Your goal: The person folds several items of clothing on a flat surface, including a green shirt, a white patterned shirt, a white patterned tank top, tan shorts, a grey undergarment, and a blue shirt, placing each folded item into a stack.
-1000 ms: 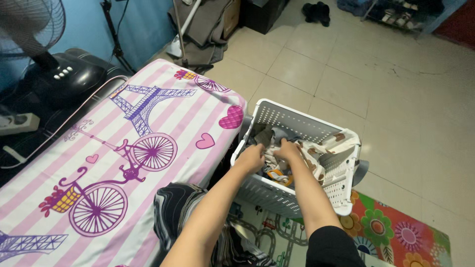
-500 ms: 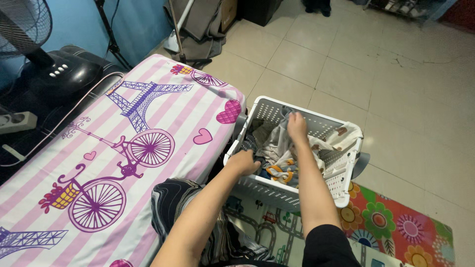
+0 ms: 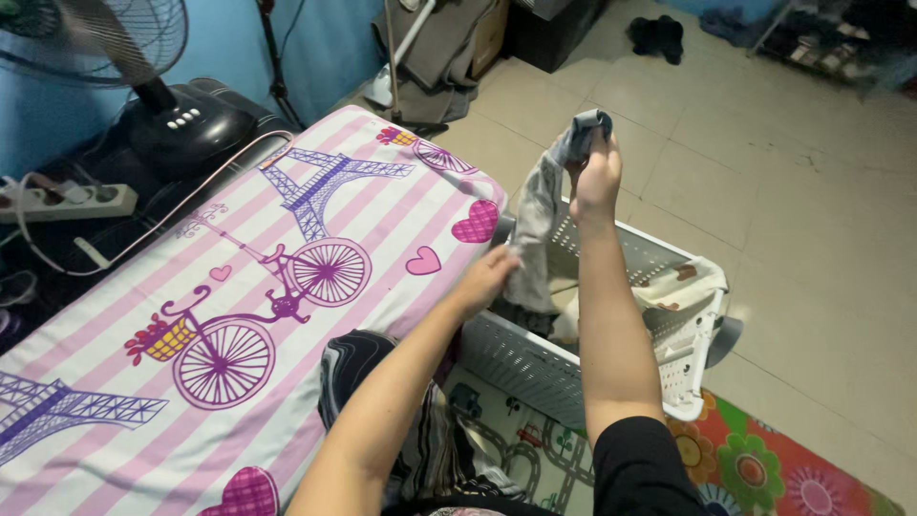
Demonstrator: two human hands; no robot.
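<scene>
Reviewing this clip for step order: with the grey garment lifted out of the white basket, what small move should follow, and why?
Probably swing the grey garment left and lay it on the pink striped ironing board. The right hand holds its top high, the left hand grips its lower edge, and its tail hangs at the white basket rim beside the board.

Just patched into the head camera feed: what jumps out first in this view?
The pink-striped ironing board cover with purple bicycles and towers fills the left half. Right of it, the right hand lifts a grey garment above the white perforated laundry basket, while the left hand grips the garment's lower edge. A bright flowered mat lies at bottom right.
</scene>
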